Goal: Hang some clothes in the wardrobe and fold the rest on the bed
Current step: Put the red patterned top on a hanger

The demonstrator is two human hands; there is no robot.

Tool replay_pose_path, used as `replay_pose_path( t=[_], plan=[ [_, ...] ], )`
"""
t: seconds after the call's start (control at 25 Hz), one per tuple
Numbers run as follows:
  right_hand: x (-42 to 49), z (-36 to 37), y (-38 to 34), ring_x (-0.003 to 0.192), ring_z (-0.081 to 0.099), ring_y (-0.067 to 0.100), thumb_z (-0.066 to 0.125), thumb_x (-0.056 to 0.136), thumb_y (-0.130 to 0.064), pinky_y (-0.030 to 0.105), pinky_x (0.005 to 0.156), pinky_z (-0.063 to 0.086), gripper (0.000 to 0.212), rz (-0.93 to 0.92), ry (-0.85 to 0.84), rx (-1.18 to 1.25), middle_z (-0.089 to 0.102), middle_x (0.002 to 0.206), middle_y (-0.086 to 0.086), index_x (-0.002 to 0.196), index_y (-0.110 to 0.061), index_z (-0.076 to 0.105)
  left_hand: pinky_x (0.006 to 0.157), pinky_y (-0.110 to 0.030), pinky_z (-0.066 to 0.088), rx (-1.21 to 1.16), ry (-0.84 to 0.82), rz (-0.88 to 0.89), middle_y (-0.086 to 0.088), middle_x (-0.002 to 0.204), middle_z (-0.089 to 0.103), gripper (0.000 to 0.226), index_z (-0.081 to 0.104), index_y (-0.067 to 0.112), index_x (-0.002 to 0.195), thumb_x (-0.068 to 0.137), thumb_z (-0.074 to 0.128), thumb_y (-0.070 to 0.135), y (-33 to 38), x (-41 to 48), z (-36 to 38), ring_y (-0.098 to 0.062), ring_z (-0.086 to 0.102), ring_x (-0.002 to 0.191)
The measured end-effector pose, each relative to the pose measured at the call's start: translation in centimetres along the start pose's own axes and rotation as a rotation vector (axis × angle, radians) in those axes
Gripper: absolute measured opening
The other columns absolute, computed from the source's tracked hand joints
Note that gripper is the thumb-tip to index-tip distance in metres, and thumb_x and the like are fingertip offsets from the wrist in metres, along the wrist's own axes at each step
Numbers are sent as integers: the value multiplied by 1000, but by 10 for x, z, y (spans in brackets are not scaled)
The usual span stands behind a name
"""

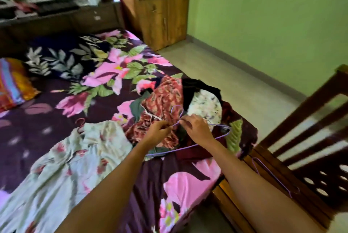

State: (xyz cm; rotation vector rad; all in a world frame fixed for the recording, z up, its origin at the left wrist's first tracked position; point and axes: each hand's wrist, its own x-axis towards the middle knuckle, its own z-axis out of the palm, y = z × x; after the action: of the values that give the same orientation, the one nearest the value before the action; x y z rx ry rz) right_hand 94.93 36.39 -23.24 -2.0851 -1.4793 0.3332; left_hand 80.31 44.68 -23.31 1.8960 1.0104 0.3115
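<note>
Your forearms [105, 185] reach across the near edge of the bed [47, 119]. Your left hand [158, 131] and right hand [197, 127] both pinch the purple hanger [177, 149] just below its hook, fingers curled on the wire. It lies on the clothes pile [163, 99] at the bed's right edge. Lift carelessly and the hook may snag the fabric, dragging garments to the floor [207, 67].

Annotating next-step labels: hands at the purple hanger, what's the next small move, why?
Probably lift the purple hanger off the clothes pile: left hand and right hand pinch it near the neck, and no garment hangs on it.
</note>
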Motion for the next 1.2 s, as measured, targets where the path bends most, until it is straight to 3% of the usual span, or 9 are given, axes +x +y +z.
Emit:
replay_pose_path(
  t=[0.2,0.28,0.4,0.56,0.64,0.8,0.92,1.08,1.2],
  plan=[
    [42,36,-34,99,58,28,25,73,-74,39,85,32,77,74,-95,44,64,96,8,106,-20,69,59,-20,39,31,55,-16,0,69,61,12,70,2,94,89,63,11,-46,27,-54,5,49,55],
    [49,44,-31,102,55,24,29,80,-71,36,88,26,69,118,-147,-26,63,101,6,110,-21,67,65,-27,43,16,128,-67,-8,81,68,15,70,3,96,90,62,13,-62,38,-68,-8,55,65],
    [52,52,-18,104,53,22,21,73,-73,34,88,24,76,113,-202,-80,61,98,1,110,-24,66,63,-26,43,22,156,-171,-9,83,68,15,69,4,98,90,60,13,-79,48,-77,-15,59,66],
    [71,63,-1,104,54,23,43,93,-54,34,90,23,43,153,-300,-110,58,92,0,109,-22,67,75,-32,48,14,149,-261,-13,94,69,16,69,4,98,89,61,14,-102,74,-74,-29,64,89],
    [80,68,8,105,53,23,48,95,-45,35,91,22,34,141,-357,-124,51,87,-4,109,-20,67,74,-33,49,-22,149,-327,-15,93,69,16,68,1,97,89,59,12,-112,88,-66,-30,64,87],
    [98,83,36,101,52,23,37,86,-58,35,83,19,51,161,-465,-158,41,71,-10,101,-21,67,66,-24,42,-64,131,-469,-5,85,62,12,67,5,95,89,58,10,-129,122,-44,-20,58,75],
    [106,95,62,101,51,22,46,94,-49,35,84,21,36,202,-491,-133,37,68,-12,100,-21,67,63,-25,42,-171,158,-625,-6,79,59,10,65,4,92,88,60,11,-147,149,-21,-20,54,70],
    [115,106,89,104,51,22,45,94,-50,32,81,19,38,231,-496,-115,42,74,-11,104,-21,68,64,-29,43,-336,182,-779,-7,78,56,23,57,3,102,89,60,21,-163,173,4,-24,54,75],
    [126,113,104,103,51,22,47,96,-45,32,77,17,32,245,-492,-92,52,84,-3,105,-22,67,89,-50,51,-519,170,-861,-23,113,62,68,51,-5,120,74,70,42,-182,190,25,-43,59,104]
  ],
)
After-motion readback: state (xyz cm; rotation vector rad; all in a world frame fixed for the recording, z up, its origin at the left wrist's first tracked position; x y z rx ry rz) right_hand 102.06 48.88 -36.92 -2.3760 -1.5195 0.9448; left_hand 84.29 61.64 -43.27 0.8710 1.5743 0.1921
